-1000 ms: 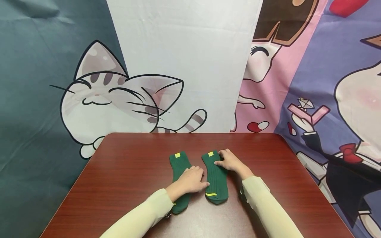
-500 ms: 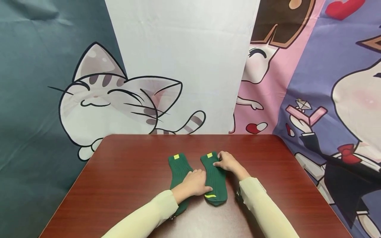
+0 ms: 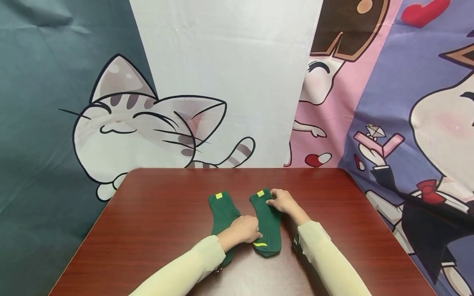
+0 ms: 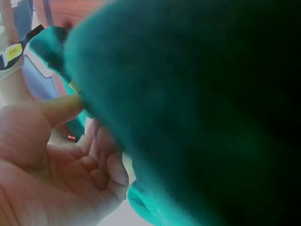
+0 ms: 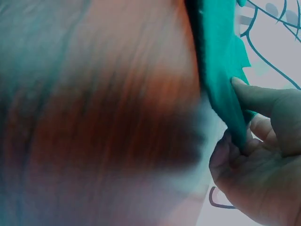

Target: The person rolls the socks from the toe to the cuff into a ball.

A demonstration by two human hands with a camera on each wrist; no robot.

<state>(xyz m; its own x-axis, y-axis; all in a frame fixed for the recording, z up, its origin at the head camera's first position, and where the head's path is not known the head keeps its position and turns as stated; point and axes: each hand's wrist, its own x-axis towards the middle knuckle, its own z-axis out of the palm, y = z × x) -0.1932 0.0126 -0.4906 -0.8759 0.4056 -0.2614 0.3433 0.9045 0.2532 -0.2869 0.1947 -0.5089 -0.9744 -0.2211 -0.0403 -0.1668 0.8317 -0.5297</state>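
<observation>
Two green ribbed socks with yellow marks lie side by side on the table. My left hand [image 3: 242, 229] reaches across the left sock [image 3: 223, 211] and covers part of it. Its curled fingers and thumb pinch the left edge of the right sock [image 3: 271, 233] near the toe. At the cuff end of that sock, my right hand [image 3: 284, 201] pinches the right edge. Thumb above and fingers below the green fabric [image 5: 221, 70] show in the right wrist view. A blurred green sock [image 4: 155, 94] fills much of the left wrist view, beside the curled fingers.
The reddish-brown wooden table [image 3: 155, 213] has rounded far corners. Behind it hangs a printed cloth backdrop [image 3: 237, 61] with a cartoon cat and cartoon figures. Light sleeves [image 3: 185, 263] cover both forearms.
My left hand has slid right, from over the left sock to the right sock's edge, and its thumb has drawn in to a pinch. My right hand stays at the cuff.
</observation>
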